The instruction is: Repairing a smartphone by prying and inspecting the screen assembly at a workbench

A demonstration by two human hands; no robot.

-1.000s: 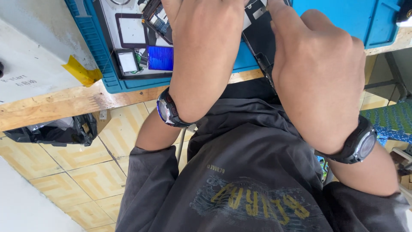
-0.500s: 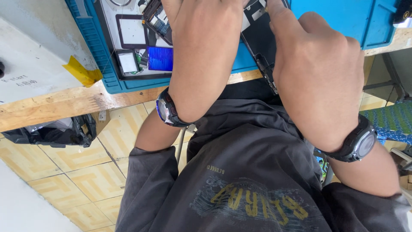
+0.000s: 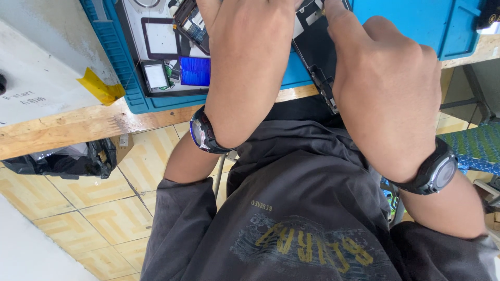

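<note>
Blue silicone work mat (image 3: 396, 21) covers the wooden tabletop (image 3: 62, 130), and on it lies a dark, opened flat device (image 3: 317, 47) with bare circuitry. Both hands rest on this device: the left hand (image 3: 250, 57) presses down over its upper part, the right hand (image 3: 385, 88) curls at its edge. Fingertips run out of view, so whether either hand grips anything cannot be told. Each wrist wears a dark watch.
</note>
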